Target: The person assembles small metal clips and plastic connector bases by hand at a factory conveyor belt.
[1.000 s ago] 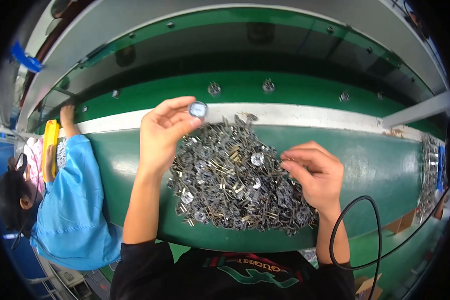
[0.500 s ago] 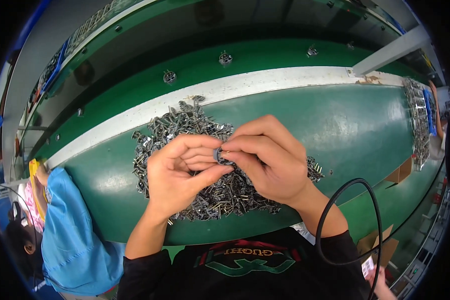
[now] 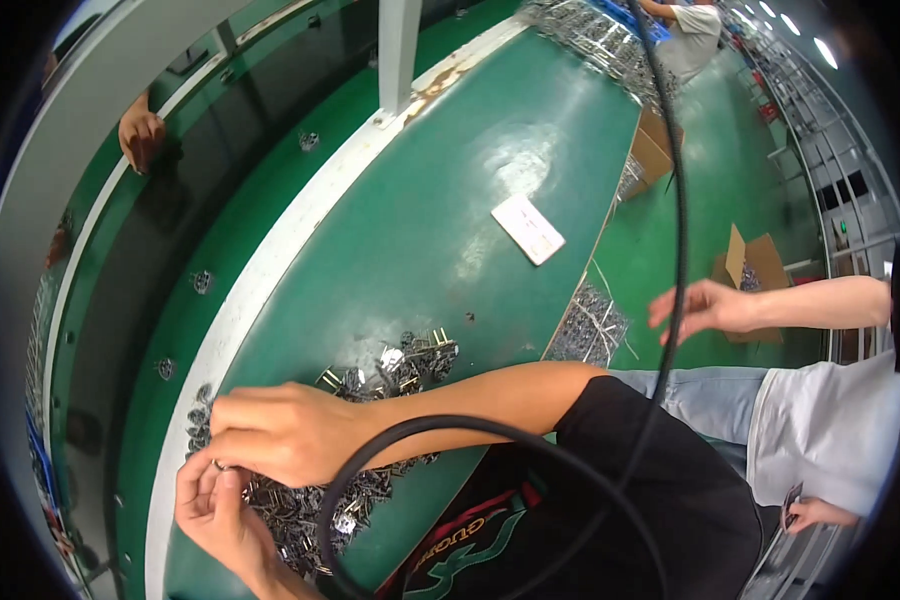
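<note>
At the lower left, my two hands meet over a heap of small dark plug inserts with metal pins [image 3: 300, 525]. My left hand [image 3: 220, 520] is closed, its thumb and fingers pinching a small round plug insert [image 3: 223, 467], of which only a bit shows. My right hand [image 3: 285, 432] lies across from above, fingers curled in against the same piece; its fingertips are mostly hidden. More inserts [image 3: 410, 362] spread out beyond my right wrist on the green table [image 3: 370, 250].
A white card [image 3: 528, 229] lies on the table. Beyond a white ledge [image 3: 270, 255], a green belt carries spaced inserts [image 3: 202, 282]. A co-worker's hand [image 3: 705, 308] reaches in at right. A black cable [image 3: 680, 200] loops over my right arm. Cartons [image 3: 755, 275] stand on the floor.
The view has swung right, so my hands and the heap now sit at lower left. The white card and a co-worker in white have come into view. My hands stay together on the insert.
</note>
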Tool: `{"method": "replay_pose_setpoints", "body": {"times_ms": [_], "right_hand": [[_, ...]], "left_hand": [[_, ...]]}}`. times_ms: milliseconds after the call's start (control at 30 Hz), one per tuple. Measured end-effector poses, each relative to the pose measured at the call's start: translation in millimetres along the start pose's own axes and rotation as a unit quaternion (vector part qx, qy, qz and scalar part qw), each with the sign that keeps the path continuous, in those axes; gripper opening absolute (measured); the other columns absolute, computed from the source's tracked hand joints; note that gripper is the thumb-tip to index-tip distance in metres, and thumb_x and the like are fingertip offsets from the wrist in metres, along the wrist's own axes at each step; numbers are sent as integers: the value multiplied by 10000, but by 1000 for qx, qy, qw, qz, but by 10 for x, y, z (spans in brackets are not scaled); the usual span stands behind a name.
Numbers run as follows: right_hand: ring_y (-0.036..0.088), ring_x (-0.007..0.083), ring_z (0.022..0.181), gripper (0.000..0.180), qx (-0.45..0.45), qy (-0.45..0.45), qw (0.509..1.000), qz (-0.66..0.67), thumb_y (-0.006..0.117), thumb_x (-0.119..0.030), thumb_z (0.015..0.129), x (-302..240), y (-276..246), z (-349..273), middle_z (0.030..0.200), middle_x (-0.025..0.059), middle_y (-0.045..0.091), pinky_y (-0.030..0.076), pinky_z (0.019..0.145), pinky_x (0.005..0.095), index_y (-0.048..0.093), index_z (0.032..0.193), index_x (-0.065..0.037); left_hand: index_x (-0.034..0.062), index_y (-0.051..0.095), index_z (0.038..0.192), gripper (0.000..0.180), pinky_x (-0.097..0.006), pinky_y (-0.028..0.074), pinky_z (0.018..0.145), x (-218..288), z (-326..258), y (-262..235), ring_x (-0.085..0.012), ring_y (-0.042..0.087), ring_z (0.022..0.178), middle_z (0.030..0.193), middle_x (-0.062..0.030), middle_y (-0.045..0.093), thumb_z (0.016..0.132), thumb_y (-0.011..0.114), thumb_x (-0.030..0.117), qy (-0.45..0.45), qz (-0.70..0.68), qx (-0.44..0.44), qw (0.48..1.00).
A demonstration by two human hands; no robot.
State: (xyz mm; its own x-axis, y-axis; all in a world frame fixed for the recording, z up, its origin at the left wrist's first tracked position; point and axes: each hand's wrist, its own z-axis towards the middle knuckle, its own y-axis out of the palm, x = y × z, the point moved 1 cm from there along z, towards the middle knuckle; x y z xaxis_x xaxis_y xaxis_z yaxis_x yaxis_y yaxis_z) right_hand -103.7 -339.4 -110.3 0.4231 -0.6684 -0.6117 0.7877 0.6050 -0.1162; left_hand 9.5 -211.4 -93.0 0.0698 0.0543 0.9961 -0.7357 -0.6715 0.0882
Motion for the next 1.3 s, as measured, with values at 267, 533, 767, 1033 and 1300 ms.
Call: {"method": "replay_pose_setpoints", "body": {"times_ms": [267,533,767,1033,1300], "right_hand": [[595,226,790,237,-231,-29,963,-132,638,-122,736,-44,-223,-72,839,63,510,505,584,348,626,958,-42],[632,211,861,212,-379,39,870,-313,693,-252,810,-40,-164,210,922,40,603,546,645,339,655,949,-97],[625,320,765,293,-423,194,857,-219,767,-140,751,58,-164,238,945,98,609,513,657,398,654,1003,-43],[587,145,673,419,-421,317,840,-130,827,-9,652,69,-210,246,853,51,554,484,596,274,636,1025,-31],[534,118,602,127,-376,272,882,-82,768,-25,740,96,-344,274,712,46,543,414,535,252,670,819,-10]], "left_hand": [[2,595,1022,119,-257,520,814,-170,852,-1109,-119,608,855,932,-52,629,920,611,62,45,94,53,993],[31,707,988,216,-332,503,753,-557,1303,-1959,-222,673,823,897,-134,715,865,669,205,101,462,174,864],[44,584,1248,441,-418,433,925,-313,1307,-2181,-354,532,1056,1162,-186,589,872,661,261,146,540,286,778],[68,689,1105,241,-406,467,882,-477,1156,-2967,-322,590,966,1060,-116,656,887,624,148,88,589,242,766],[-27,645,1065,179,-283,533,655,-167,975,-2488,-144,635,734,938,-57,642,909,566,11,-5,148,235,961]]}}
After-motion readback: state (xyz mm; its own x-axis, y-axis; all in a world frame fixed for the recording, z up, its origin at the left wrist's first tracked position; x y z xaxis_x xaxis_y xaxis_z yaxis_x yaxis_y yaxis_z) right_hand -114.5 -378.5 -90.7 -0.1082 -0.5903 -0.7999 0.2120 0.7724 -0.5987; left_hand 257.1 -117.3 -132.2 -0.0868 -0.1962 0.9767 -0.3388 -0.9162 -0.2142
